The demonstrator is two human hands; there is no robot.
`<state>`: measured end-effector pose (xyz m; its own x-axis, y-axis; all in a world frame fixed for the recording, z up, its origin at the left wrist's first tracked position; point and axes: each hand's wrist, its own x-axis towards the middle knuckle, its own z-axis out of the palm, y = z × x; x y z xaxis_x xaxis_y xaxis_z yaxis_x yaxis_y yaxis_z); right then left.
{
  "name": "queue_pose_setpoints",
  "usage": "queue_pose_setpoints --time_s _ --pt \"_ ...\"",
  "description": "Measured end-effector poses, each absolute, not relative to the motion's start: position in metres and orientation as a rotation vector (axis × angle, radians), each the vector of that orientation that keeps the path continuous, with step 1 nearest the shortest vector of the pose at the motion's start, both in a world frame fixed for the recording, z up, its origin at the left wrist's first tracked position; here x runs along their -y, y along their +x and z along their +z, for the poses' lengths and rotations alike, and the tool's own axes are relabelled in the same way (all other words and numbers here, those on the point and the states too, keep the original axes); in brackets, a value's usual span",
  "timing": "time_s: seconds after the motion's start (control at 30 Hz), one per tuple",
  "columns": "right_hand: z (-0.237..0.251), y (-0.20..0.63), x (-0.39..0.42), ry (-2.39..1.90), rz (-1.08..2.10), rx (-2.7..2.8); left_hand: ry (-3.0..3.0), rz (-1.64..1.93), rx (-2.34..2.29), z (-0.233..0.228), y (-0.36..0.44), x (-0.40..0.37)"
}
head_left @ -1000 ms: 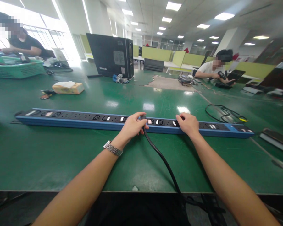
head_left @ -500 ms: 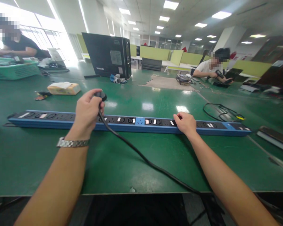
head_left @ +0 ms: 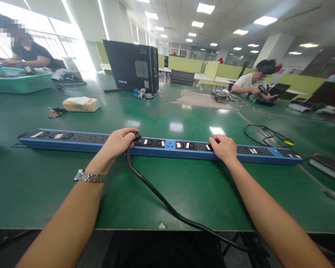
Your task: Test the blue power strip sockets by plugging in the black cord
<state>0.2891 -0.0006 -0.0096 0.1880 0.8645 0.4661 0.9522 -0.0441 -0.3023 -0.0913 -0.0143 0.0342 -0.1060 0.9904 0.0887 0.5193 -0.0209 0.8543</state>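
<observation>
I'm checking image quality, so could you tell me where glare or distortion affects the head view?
Head view: ceiling lights glare in white patches on the green table beyond the power strip; windows at far left are blown out; wide-angle lens bows the strip; both hands stay sharp.

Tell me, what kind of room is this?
Probably an open office used as a workshop: a long green worktable, a blue power strip with many sockets, a computer tower, and ceiling light panels above green desk dividers.

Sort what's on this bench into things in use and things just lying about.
In use: power strip, black plug in left hand, its cable, right hand on the strip.
Lying about: tissue box, computer tower, loose wire, green basket.
</observation>
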Motion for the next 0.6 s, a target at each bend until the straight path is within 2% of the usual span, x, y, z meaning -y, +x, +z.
queue_pose_setpoints --time_s 0.23,0.6 --pt "-0.0099 0.2894 -0.0004 -1.932 -0.211 1.706 1.929 0.931 -1.894 0.038 -0.0967 0.014" --pt "-0.008 0.2887 -0.0001 -1.929 -0.169 1.715 1.824 0.924 -1.831 0.0418 -0.0909 0.0134"
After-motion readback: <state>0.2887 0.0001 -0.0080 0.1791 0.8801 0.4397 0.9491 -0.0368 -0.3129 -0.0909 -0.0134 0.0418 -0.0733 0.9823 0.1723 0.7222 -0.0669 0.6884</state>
